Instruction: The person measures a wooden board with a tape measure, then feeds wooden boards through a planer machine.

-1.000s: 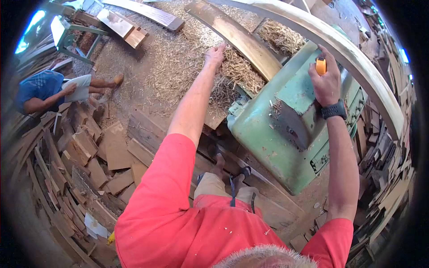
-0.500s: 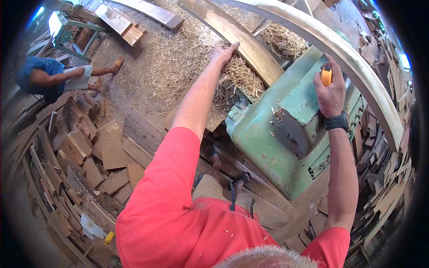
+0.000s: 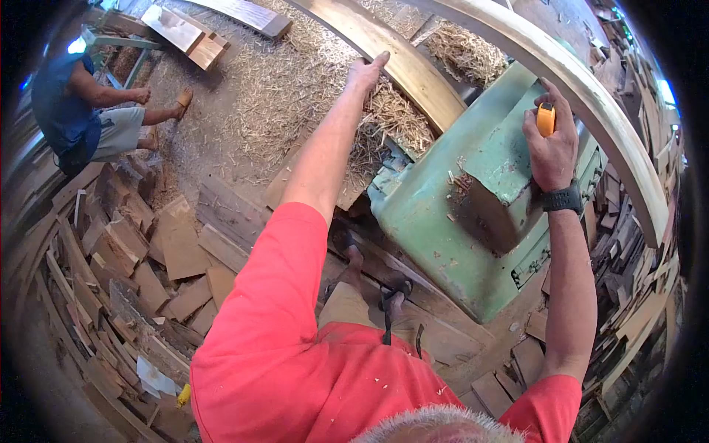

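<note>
My left hand is at the near edge of a broad, slightly curved wooden board, its thumb over the edge and its other fingers mostly hidden. The board's near end meets a green machine. In my right hand, above the machine's top, is an orange tape measure with the fingers closed around it. Those fingertips are close to a long curved wooden beam that arches over the machine; whether they touch it I cannot tell.
Wood shavings cover the floor around the board. Offcuts lie heaped at left, and more scrap wood is piled at right. Another person in a blue top is at the far left. Planks lie at the back.
The other person at the left is more upright, with an arm held forward. My view has shifted slightly; both my hands keep nearly the same places.
</note>
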